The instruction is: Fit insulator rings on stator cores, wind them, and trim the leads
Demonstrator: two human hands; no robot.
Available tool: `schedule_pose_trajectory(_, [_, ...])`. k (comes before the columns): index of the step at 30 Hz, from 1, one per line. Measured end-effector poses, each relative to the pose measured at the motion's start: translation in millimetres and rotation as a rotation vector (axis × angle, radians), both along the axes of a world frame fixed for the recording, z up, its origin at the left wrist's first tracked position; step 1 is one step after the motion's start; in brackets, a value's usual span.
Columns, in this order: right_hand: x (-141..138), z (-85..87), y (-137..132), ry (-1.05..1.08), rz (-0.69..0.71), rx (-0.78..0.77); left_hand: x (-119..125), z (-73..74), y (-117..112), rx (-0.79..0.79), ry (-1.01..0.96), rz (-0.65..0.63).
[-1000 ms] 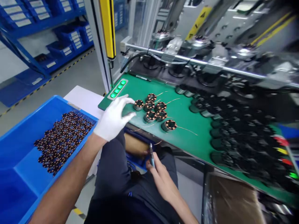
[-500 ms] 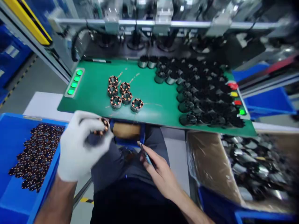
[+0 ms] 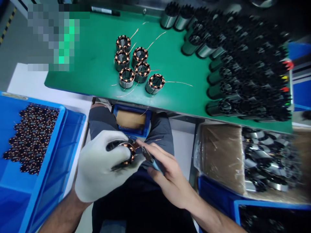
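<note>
My left hand [image 3: 102, 165], in a white glove, is closed around a motor stator [image 3: 131, 152] with copper windings, above my lap. Thin wire ends stick out from it toward the right. In my bare right hand [image 3: 170, 174] is a pair of blue-handled wire cutters [image 3: 152, 159], its tip beside the stator's wires. My right index finger reaches to those wires; whether it touches them I cannot tell. Several wound stators [image 3: 155, 83] stand on the green work surface [image 3: 92, 61] beyond my hands, with loose copper wire ends trailing from them.
Black-topped metal cylinders [image 3: 213, 108] crowd the right of the green surface. A blue bin [image 3: 14, 194] at left holds many stators [image 3: 36, 136]. At right, a plastic-lined box [image 3: 218, 158] contains shiny metal parts [image 3: 272, 165]. A marker [image 3: 105, 11] lies at the back edge.
My left hand has moved right and down with the stator, turning it toward my right hand. The cutters now meet it at the wire ends. The view has tilted lower.
</note>
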State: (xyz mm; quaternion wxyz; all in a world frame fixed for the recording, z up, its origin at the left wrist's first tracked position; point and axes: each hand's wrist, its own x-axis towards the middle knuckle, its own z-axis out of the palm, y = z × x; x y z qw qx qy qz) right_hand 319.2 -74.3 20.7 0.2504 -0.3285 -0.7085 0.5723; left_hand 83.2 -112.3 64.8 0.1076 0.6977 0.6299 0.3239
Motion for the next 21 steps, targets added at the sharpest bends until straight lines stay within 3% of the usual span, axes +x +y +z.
schedule_pose_trajectory(10, [-9,-4.6,-3,0.097,-0.031,0.044,-1,1.1,-4,0.001,-0.027,-0.003])
schedule_pose_trajectory(16, [-12,-14.8,10,-0.022,-0.028,-0.088,-5,-11.0,-6,-0.011,-0.093,0.097])
schedule_pose_trajectory(18, [-12,-18.5,17,-0.091,-0.074,-0.032,-7,-16.6,-4,-0.072,-0.282,0.135])
schedule_pose_trajectory(21, [-13,-23.1,22,-0.123,-0.107,0.181,-9,-24.6,-1,-0.223,-0.764,0.206])
